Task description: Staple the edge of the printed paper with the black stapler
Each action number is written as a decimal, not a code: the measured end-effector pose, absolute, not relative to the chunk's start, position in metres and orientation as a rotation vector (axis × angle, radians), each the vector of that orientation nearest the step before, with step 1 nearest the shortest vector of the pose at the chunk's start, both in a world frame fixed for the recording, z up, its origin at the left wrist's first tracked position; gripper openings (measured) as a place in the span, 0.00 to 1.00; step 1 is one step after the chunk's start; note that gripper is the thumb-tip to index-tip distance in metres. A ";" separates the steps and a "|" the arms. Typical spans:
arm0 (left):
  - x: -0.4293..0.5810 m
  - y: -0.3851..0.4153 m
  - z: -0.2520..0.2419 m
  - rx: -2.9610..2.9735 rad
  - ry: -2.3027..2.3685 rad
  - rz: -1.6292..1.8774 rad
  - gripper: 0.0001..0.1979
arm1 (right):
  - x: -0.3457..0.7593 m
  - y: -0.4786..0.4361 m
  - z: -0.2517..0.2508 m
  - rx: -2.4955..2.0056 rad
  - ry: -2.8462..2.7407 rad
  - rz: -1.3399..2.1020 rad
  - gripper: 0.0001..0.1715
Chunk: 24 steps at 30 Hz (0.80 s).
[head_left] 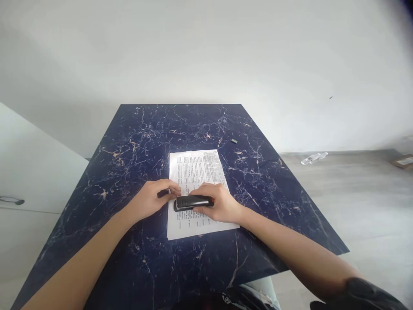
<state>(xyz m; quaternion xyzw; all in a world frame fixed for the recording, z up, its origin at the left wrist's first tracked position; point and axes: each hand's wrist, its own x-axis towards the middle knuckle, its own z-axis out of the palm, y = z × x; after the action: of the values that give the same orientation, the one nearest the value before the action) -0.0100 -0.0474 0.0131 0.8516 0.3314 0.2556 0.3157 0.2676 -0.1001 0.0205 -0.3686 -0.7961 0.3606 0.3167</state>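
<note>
A black stapler (190, 201) lies crosswise over a stack of printed paper sheets (185, 230), its front end towards the left edge of the sheets. My right hand (222, 204) is closed around the stapler's right end, thumb on the near side and fingers on the far side; a bit of red shows by the grip. My left hand (153, 198) rests at the sheets' left edge, its fingertips on the paper beside the stapler's front end. Its thumb and fingers are apart, with a gap between them. The palm sides of both hands are hidden.
The dark blue marbled table (145, 142) stands against a white wall (193, 51). A small grey-green block (234, 141) lies beyond the paper to the right. On the floor at right are a clear plastic item (314, 158) and a brown box (403, 162). White cabinet doors (32, 181) flank the left.
</note>
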 end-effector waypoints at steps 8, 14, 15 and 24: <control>-0.011 -0.045 0.014 2.241 1.187 0.822 0.06 | 0.270 -0.097 0.016 -0.939 -2.226 0.931 0.24; -0.010 -0.046 0.015 2.176 1.208 0.797 0.06 | 0.272 -0.096 0.016 -0.978 -2.306 0.924 0.18; -0.010 -0.045 0.015 2.171 1.203 0.795 0.07 | 0.272 -0.096 0.016 -0.978 -2.306 0.930 0.18; -0.011 -0.045 0.014 2.120 1.193 0.807 0.07 | 0.314 -0.105 0.024 -0.990 -2.320 1.001 0.27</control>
<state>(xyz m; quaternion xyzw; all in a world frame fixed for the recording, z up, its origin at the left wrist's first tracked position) -0.0114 -0.0451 0.0139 0.7928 0.4461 0.3017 0.2852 0.3140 -0.1055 0.0240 -0.3564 -0.8354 0.3606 0.2123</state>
